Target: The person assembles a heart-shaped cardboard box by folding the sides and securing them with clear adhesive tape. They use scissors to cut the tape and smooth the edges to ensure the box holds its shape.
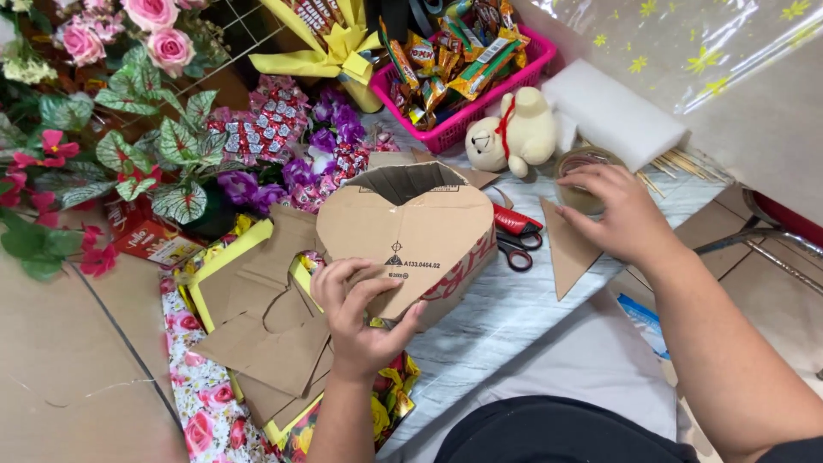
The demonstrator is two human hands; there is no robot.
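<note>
Left hand (pixel 358 313), near centre: fingers pinching the lower tip of the brown heart-shaped cardboard box (pixel 411 227) on the table (pixel 523 309). Right hand (pixel 619 214), at 2 o'clock: curled over a clear tape roll (pixel 583 176). Judged step: taping the wall; next calls for a steady box.

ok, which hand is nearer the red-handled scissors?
Left, narrowly. The left hand grips the heart-shaped cardboard box just below-left of the scissors; the right hand rests on the tape roll, farther right.
</note>
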